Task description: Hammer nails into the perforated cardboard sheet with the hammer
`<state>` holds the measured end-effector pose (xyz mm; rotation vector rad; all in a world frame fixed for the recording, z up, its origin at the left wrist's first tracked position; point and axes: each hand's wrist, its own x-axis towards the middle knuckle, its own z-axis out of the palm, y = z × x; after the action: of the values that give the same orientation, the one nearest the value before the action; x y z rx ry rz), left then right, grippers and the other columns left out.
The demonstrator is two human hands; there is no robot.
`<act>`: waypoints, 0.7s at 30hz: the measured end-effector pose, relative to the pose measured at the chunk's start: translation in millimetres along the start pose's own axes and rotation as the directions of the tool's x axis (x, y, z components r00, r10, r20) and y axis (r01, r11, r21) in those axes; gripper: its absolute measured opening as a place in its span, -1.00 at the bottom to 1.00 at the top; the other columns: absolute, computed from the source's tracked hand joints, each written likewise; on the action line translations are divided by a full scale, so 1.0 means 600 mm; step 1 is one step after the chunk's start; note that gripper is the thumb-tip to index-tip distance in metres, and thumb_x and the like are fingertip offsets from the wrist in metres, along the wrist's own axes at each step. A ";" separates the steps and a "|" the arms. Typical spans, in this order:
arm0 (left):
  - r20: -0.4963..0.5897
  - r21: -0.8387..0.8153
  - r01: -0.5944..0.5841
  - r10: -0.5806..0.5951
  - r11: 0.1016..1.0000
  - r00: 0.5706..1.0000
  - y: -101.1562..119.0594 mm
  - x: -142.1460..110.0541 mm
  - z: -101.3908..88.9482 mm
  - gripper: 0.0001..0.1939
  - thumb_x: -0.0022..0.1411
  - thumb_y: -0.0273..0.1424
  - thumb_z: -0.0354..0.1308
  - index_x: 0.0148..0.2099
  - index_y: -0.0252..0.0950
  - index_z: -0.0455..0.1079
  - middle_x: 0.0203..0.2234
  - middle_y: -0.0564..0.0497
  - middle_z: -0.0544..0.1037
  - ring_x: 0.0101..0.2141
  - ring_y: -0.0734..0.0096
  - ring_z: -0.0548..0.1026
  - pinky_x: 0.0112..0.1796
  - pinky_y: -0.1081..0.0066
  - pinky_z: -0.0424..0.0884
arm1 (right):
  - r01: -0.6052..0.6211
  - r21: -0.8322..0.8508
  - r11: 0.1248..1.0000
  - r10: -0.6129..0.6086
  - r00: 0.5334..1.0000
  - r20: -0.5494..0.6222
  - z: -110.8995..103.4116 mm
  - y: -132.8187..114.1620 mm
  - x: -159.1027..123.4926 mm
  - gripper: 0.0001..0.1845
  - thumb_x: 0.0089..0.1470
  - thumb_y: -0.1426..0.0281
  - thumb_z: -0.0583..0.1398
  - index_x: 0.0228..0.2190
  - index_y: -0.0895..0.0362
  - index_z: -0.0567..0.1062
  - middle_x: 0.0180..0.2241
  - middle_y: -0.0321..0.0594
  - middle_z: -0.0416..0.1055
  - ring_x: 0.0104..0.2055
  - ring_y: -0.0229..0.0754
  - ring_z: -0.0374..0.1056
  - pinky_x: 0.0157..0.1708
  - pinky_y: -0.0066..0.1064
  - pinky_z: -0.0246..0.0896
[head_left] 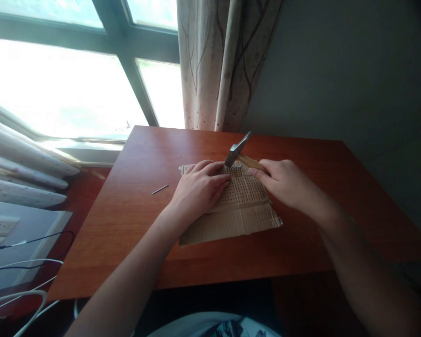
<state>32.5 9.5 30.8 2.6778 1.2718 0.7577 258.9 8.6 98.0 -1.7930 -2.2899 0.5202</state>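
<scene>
My left hand (201,185) lies across the left part of a piece of brown cardboard (228,222), its fingers stretched out and apart. The fingertips reach close to the hammer's metal head; whether anything small is under them is hidden. In my right hand (279,180) is the wooden handle of a hammer (235,150), gripped near the head, which is low over the cardboard's far edge. Rows of small dark holes cover much of the cardboard. Small shiny metal bits (237,165), too small to name, sit beside the head.
On the reddish-brown wooden table (136,224), a thin metal rod like a nail (160,189) lies left of the cardboard. Curtains (210,70) and a window stand behind. White and black cables (28,260) and a wall socket (3,227) are at the lower left.
</scene>
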 end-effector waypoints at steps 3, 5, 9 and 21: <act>0.001 -0.007 0.004 -0.004 1.000 1.000 0.000 -0.001 0.000 -0.69 0.43 -0.27 0.03 0.02 -0.11 0.58 0.11 -0.05 0.53 0.07 0.08 0.45 0.01 0.07 0.41 | 0.008 -0.019 1.000 -0.008 1.000 -0.018 0.002 0.001 0.002 -0.58 0.28 0.14 0.06 -0.55 0.08 0.25 -0.59 -0.31 0.28 -0.54 -0.26 0.16 -0.47 -0.36 -0.11; -0.006 -0.008 0.004 -0.004 1.000 1.000 -0.001 -0.001 0.001 -0.70 0.43 -0.27 0.03 0.01 -0.11 0.58 0.10 -0.05 0.53 0.07 0.09 0.46 0.01 0.07 0.40 | 0.012 -0.026 1.000 -0.013 1.000 -0.013 0.004 0.002 0.003 -0.60 0.28 0.14 0.06 -0.53 0.08 0.27 -0.57 -0.30 0.31 -0.53 -0.25 0.18 -0.47 -0.35 -0.11; -0.018 -0.010 0.000 0.000 1.000 1.000 0.000 -0.001 0.002 -0.69 0.43 -0.28 0.02 0.00 -0.12 0.59 0.10 -0.06 0.53 0.06 0.09 0.46 0.01 0.07 0.40 | 0.017 -0.034 0.999 -0.017 1.000 -0.009 0.008 0.004 0.003 -0.61 0.28 0.14 0.05 -0.52 0.08 0.29 -0.56 -0.29 0.32 -0.52 -0.24 0.18 -0.47 -0.34 -0.12; 0.001 0.008 0.012 -0.012 1.000 1.000 0.000 -0.003 0.001 -0.68 0.44 -0.26 0.01 0.00 -0.11 0.59 0.09 -0.06 0.53 0.06 0.10 0.46 0.01 0.07 0.41 | 0.040 0.386 0.922 0.074 0.958 -0.278 -0.003 0.045 -0.015 -0.53 0.26 -0.07 0.01 -0.46 0.04 0.21 -0.57 -0.36 0.13 -0.56 -0.26 0.05 -0.55 -0.35 -0.07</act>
<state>32.0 8.3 29.9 2.6736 1.2928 0.7509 286.2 5.6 89.7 -1.5754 -1.8251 0.6192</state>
